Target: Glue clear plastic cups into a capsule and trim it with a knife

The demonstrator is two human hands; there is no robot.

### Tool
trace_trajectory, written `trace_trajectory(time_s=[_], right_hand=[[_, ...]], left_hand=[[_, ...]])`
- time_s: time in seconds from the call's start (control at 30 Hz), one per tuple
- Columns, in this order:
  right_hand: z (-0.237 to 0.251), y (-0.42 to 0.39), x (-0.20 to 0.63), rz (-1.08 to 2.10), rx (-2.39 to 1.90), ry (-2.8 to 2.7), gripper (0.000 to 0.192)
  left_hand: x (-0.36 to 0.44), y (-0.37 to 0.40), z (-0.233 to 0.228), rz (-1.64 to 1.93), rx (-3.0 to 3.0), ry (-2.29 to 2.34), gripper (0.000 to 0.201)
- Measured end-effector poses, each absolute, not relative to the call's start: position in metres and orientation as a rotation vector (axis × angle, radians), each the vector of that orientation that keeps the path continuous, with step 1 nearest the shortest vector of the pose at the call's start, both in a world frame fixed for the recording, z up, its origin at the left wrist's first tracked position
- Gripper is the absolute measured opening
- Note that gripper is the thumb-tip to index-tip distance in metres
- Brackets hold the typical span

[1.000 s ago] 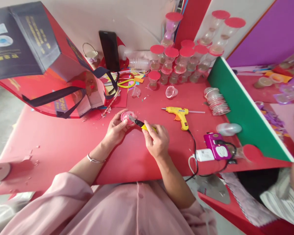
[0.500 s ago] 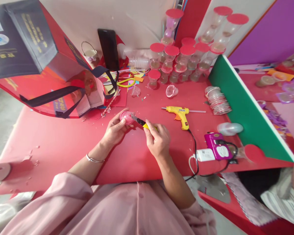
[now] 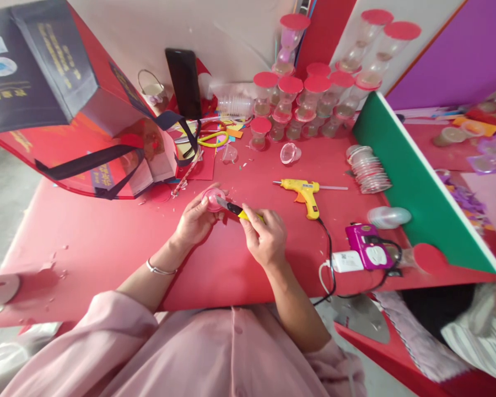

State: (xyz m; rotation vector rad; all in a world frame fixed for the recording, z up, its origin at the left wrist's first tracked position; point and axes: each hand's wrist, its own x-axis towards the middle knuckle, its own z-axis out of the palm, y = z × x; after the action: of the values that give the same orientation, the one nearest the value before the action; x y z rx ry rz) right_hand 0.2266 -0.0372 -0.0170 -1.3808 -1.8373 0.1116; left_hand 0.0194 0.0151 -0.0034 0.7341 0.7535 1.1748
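Over the red table, my left hand (image 3: 196, 219) holds a small pink-tinted clear plastic cup (image 3: 211, 200) between thumb and fingers. My right hand (image 3: 267, 234) is closed round the yellow and black handle of a utility knife (image 3: 235, 209). Its blade points left and meets the cup, near the cup's middle; whether it cuts in cannot be told. To the right of my hands lies a yellow glue gun (image 3: 301, 193) with a glue stick in its back. Beyond it a clear cup (image 3: 290, 154) lies on its side.
Hourglass-shaped cup pairs with red discs (image 3: 290, 85) stand at the back. A red gift bag (image 3: 107, 138) fills the left, near a phone (image 3: 183, 82) and yellow scissors (image 3: 215, 139). Stacked cups (image 3: 367, 170) lie by a green divider (image 3: 425, 182). A purple power adapter (image 3: 366, 245) has cables.
The knife blade has shifted slightly left and down over the cup, and its handle has tilted a little. My left hand keeps hold of the cup.
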Motion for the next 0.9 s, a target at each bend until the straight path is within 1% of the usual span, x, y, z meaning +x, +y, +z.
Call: trace_trajectory(time_s=[0.17, 0.37, 0.67, 0.77, 0.9], right_hand=[[-0.0189, -0.0373, 0.2278, 0.113, -1.381, -1.841, 0.036], [-0.0209, -0.0348, 0.2326, 0.016, -1.425, -1.737, 0.036], [-0.0179, -0.0384, 0.2277, 0.111, -1.364, -1.867, 0.035], [-0.0202, -0.0360, 0.2293, 0.072, -1.399, -1.834, 0.035], [-0.0212, -0.0353, 0.2326, 0.017, -1.413, -1.744, 0.035]], left_hand=[[0.0180, 0.0156, -0.0031, 1.182, 0.735, 0.773, 0.046], [0.0162, 0.0155, -0.0027, 1.158, 0.686, 0.780, 0.054], [0.0149, 0.0172, -0.0103, 1.115, 0.637, 0.811, 0.052], [0.0136, 0.0177, -0.0108, 1.098, 0.627, 0.785, 0.051], [0.0128, 0.0181, -0.0105, 1.085, 0.634, 0.765, 0.055]])
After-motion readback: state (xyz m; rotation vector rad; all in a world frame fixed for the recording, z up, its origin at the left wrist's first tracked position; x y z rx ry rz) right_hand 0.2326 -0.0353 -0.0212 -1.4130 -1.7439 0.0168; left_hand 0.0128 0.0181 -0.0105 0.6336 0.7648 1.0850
